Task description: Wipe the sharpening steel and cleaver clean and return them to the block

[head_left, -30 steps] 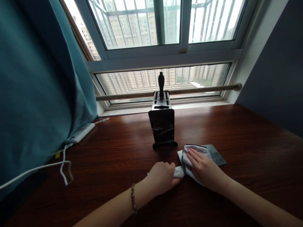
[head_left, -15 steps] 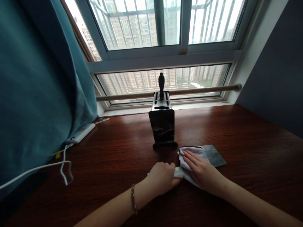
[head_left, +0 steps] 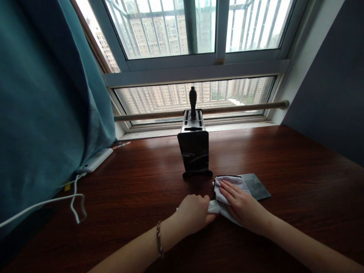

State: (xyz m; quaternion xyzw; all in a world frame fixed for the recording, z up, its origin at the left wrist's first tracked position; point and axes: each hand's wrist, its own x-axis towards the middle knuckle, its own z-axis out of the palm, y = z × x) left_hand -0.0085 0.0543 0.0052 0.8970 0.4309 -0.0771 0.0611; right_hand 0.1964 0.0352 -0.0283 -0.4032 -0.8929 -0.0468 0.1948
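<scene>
Near the front middle of the table lies a cleaver with a grey rectangular blade (head_left: 255,186). My left hand (head_left: 193,215) is closed around its white handle (head_left: 213,207), and a small pale end shows behind the fist. Over the blade's near part is a white cloth (head_left: 223,194). My right hand (head_left: 241,206) rests on this cloth with the fingers stretched forward, holding it against the blade; the thumb is hidden. Just beyond the hands stands a knife block (head_left: 195,153) with a black front, and a black-handled tool (head_left: 193,101) sticks up from its slotted top.
A reddish-brown wooden table (head_left: 136,182) reaches to the window sill. At the left are a white power strip (head_left: 95,161), a looped white cable (head_left: 76,204) and a blue curtain (head_left: 51,94). A horizontal rail (head_left: 241,108) crosses before the window.
The view has shifted very slightly. Both hands, the cloth and the cleaver keep the same places relative to each other.
</scene>
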